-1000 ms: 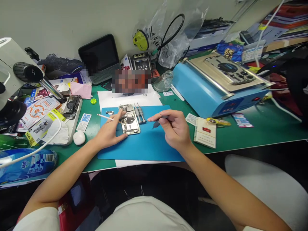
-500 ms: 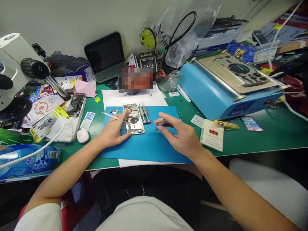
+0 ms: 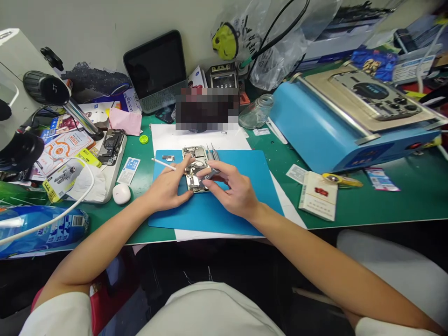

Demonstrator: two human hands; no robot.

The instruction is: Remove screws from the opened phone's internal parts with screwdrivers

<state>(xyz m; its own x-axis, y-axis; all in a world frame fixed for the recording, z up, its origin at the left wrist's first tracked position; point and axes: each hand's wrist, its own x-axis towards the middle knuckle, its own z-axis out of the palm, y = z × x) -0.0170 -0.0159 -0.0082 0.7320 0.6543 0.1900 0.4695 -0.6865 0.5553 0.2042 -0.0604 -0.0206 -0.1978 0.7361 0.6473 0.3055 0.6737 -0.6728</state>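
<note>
An opened smartphone (image 3: pixel 198 182) with its inner parts bare lies on the blue mat (image 3: pixel 164 219). My left hand (image 3: pixel 171 186) steadies it at its left edge, thumb low and fingers near the top. Between those fingers sticks out a thin white stick (image 3: pixel 163 164) that looks like a cigarette. A small grey screwdriver (image 3: pixel 212 174) is pinched in my right hand (image 3: pixel 238 189), over the phone's lower right part; its tip is hard to make out. Just behind that hand lie more screwdrivers (image 3: pixel 212 151), partly covered. A small phone part (image 3: pixel 168 158) rests at the mat's upper left.
To the right stand a blue heating machine (image 3: pixel 301 126), a cigarette pack (image 3: pixel 319 196) and a glass jar (image 3: pixel 257 112). A microscope (image 3: pixel 49 88) leans in from the left, over papers and another opened phone (image 3: pixel 112 147). A white earbud case (image 3: pixel 122 193) sits left of the mat.
My right hand has moved left with the screwdriver, from the bare mat to over the phone. My left hand stays on the phone. The view has shifted slightly.
</note>
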